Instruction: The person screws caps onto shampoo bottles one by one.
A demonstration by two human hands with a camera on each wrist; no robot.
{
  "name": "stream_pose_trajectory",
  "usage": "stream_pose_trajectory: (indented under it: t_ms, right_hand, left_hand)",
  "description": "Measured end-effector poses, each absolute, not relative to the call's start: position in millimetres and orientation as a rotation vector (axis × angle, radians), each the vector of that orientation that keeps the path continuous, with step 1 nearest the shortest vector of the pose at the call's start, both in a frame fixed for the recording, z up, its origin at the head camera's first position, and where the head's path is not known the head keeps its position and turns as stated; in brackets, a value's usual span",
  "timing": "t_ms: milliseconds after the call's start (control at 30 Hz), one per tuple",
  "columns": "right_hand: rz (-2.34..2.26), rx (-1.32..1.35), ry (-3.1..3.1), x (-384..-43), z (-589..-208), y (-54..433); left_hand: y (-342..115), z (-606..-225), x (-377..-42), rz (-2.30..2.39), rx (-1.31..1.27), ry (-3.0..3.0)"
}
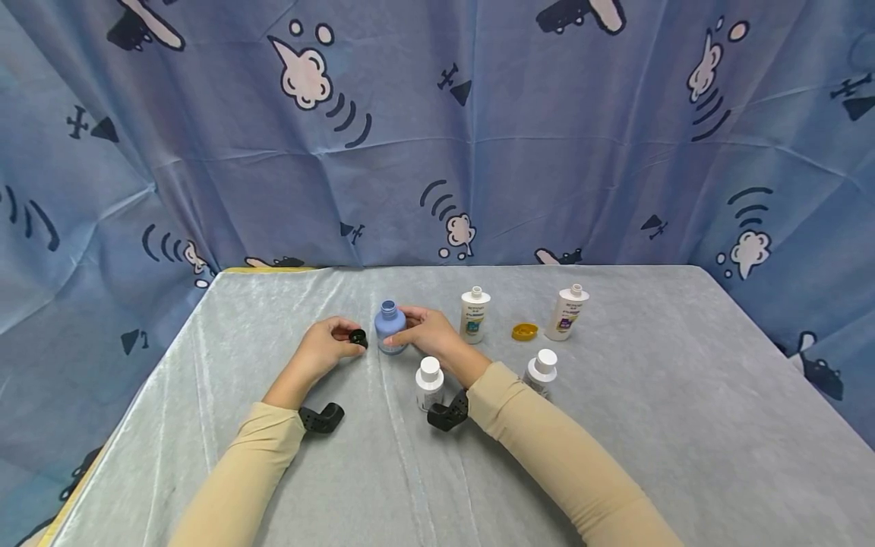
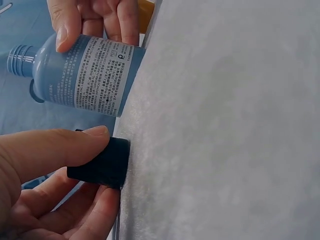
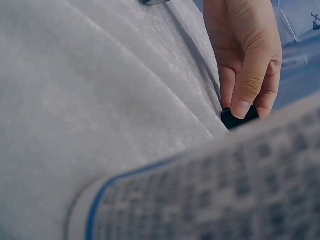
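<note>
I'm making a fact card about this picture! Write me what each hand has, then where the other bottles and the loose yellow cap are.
Left hand: pinches a black cap
Right hand: holds a blue bottle, upright, no cap on
Back bottles: one white bottle and another white bottle, both uncapped
Yellow cap: on the table, between those two
Front bottles: two smaller white bottles, both with white caps on

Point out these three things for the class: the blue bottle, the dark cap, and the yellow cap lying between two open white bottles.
Blue bottle (image 2: 92, 75): left wrist view, on its printed label.
Dark cap (image 2: 108, 164): left wrist view, on its side.
Yellow cap (image 1: 524, 332): head view, near its middle.
</note>
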State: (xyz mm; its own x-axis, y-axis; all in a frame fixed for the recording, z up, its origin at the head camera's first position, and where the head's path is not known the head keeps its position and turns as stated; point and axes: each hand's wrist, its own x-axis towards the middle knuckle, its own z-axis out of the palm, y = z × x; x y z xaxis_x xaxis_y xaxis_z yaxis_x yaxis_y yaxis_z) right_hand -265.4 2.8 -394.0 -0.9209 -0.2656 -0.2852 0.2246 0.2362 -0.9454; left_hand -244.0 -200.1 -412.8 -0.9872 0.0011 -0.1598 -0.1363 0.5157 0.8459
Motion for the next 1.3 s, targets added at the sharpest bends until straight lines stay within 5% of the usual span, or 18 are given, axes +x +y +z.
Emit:
stream_pose_trajectory:
  t_ms: [567,1300]
  right_hand:
    - [-1.776,-0.154,2.186,-255,-348,22]
    - [-1.726,-0.174,2.298,-220,-321,113]
  left_hand:
    - [-200,-399,-240,1.640,-0.148,2.565]
    - [-151,-345,-221,1.886,0.113,2.362]
